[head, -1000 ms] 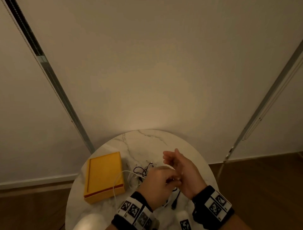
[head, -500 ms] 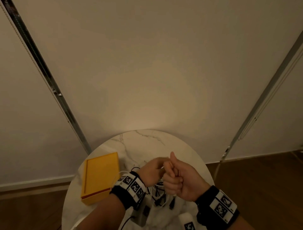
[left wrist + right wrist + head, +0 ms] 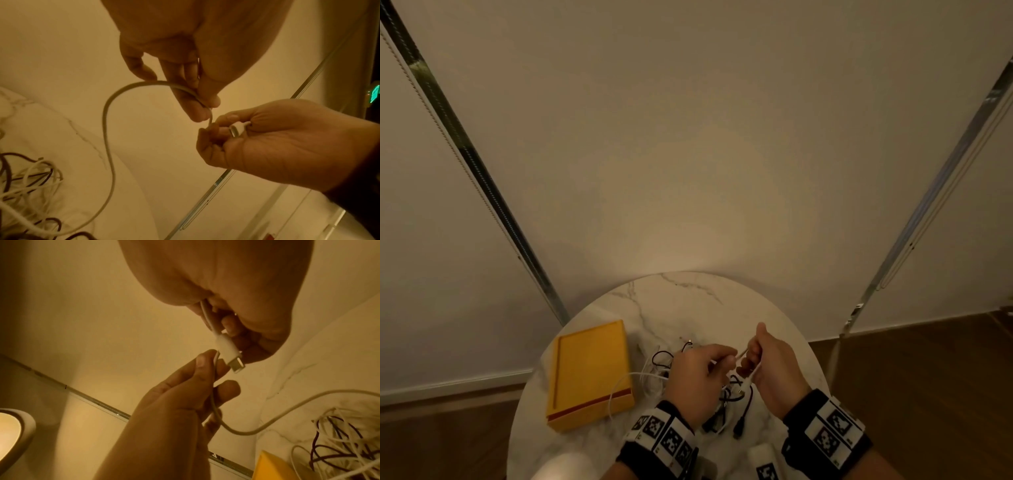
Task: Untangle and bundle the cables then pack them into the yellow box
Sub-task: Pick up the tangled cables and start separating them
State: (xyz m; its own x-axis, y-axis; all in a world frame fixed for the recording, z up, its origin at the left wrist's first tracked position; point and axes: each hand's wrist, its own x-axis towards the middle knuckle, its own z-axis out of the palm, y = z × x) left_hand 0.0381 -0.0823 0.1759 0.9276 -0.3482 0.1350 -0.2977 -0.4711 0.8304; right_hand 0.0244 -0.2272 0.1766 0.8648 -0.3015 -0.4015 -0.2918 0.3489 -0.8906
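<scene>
Both hands hover over the round marble table [image 3: 688, 301], close together. My right hand [image 3: 751, 358] is curled round one end of a white cable, and its white connector [image 3: 226, 350] sticks out of the fist. Just left of it, my left hand [image 3: 724, 359] pinches the same white cable [image 3: 107, 129] between thumb and fingers. From there the cable loops down into a tangle of white and dark cables [image 3: 664, 366] on the table. More dark cable ends [image 3: 736, 407] lie under the wrists. The yellow box [image 3: 592, 373] lies shut at the table's left.
The wall rises right behind the table, and wooden floor [image 3: 928, 394] shows on both sides. A pale rounded object [image 3: 565, 466] sits at the table's near left edge. Bare marble lies beyond the hands.
My right hand, with fingers spread a second ago, has curled into a fist round the white cable end. The left hand slid off it and now pinches the cable beside it.
</scene>
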